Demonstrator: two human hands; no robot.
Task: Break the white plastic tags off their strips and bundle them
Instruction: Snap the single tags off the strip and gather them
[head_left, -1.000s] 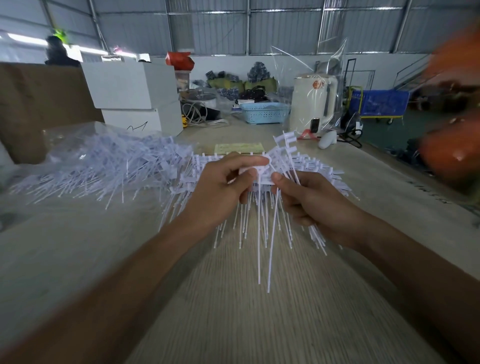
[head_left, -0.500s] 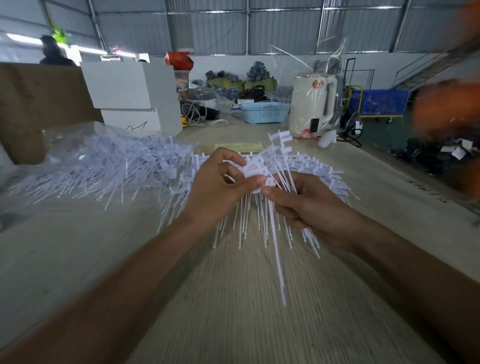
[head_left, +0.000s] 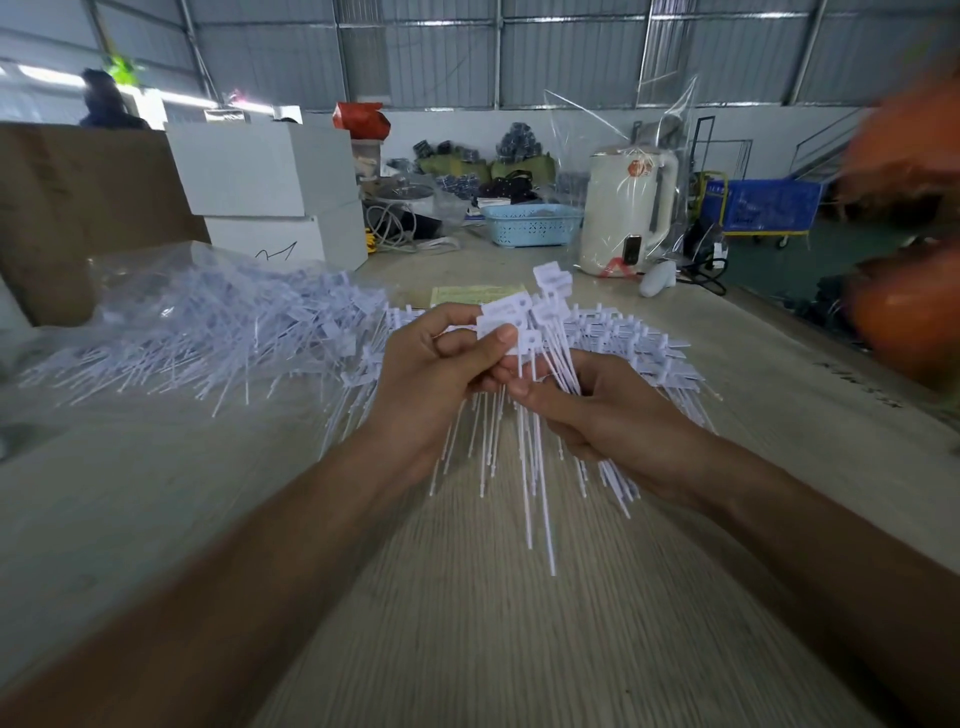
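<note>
Above the middle of the table my left hand (head_left: 431, 374) pinches the flat heads of a few white plastic tags (head_left: 511, 319) between thumb and fingers. Just to its right, my right hand (head_left: 608, 415) grips a bundle of tags (head_left: 558, 358) by their thin stems, heads up and tails hanging down toward me. The two hands touch at the fingertips. Under and behind them a row of tags still on strips (head_left: 639, 343) lies fanned on the table. A big loose heap of white tags (head_left: 208, 332) lies on clear plastic at the left.
White cartons (head_left: 260, 171) stand stacked at the back left beside a brown cardboard wall (head_left: 67, 208). Behind are a blue basket (head_left: 530, 223), a cream kettle (head_left: 623, 208) in plastic wrap and a yellow-green pad (head_left: 472, 293). Blurred orange shapes (head_left: 909, 312) fill the right edge.
My left hand has shifted its pinch on the tag heads and brought them against the bundle in my right hand. The long hanging stems swung slightly. The orange blur at the right moved.
</note>
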